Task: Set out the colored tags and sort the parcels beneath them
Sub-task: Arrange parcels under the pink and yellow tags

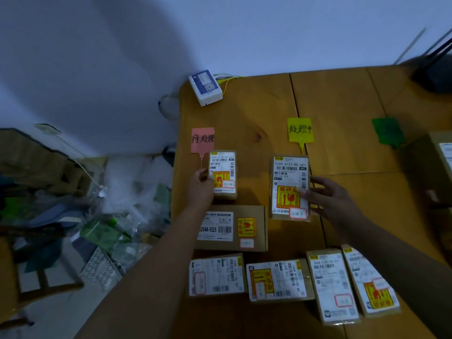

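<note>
Two parcels, one per grip.

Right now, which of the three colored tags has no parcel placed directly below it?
The green tag, far right. The pink tag and yellow tag each head a parcel, both under hands.

Place: a room in a home, used for sorting post, dimly lit.
Landmark: a wooden tabletop pushed into the corner of plain white walls.
On the tabletop: labelled cardboard parcels, with hand-written coloured tags beyond them.
Far-left corner of the tabletop: a small white device with cables.
Left of the tabletop, on the floor: a heap of plastic bags, cloth and cardboard.
</note>
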`<action>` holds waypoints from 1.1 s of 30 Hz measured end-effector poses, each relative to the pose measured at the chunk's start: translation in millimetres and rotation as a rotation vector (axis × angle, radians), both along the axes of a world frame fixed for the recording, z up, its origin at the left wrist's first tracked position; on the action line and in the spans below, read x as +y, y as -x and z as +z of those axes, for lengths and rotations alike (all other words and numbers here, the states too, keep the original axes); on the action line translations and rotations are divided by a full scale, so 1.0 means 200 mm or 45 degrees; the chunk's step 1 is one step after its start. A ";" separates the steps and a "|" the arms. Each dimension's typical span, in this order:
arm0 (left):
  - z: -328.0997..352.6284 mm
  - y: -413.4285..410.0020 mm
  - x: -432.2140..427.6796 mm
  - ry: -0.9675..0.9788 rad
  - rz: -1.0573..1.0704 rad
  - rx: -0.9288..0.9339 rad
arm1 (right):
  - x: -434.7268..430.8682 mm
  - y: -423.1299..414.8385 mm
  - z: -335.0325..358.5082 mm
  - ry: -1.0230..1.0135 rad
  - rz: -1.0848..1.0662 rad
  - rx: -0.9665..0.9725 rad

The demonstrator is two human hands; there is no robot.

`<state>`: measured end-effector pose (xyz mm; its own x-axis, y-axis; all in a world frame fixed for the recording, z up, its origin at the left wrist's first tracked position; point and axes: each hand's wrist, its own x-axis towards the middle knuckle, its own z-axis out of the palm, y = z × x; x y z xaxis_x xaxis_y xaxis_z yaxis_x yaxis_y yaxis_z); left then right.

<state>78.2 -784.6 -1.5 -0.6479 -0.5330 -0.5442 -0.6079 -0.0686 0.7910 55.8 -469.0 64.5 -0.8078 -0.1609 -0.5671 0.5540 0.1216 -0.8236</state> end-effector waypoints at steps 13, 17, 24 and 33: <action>0.17 -0.02 0.09 0.513 0.072 -0.118 | 0.09 0.11 0.13 0.021 -0.026 0.028; 0.32 0.04 0.31 0.569 0.127 0.000 | 0.19 0.19 0.19 0.059 0.009 0.053; 0.52 0.12 1.04 -0.284 -0.254 0.177 | 0.45 0.32 0.21 0.139 0.081 0.079; 0.41 0.16 1.50 -0.333 -0.063 0.193 | 0.80 0.41 0.06 0.046 0.165 0.054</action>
<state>45.2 -484.4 80.5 -0.7540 -0.3533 -0.5537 -0.4919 -0.2548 0.8325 -27.2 -309.3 76.5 -0.8020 -0.2848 -0.5251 0.5004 0.1597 -0.8509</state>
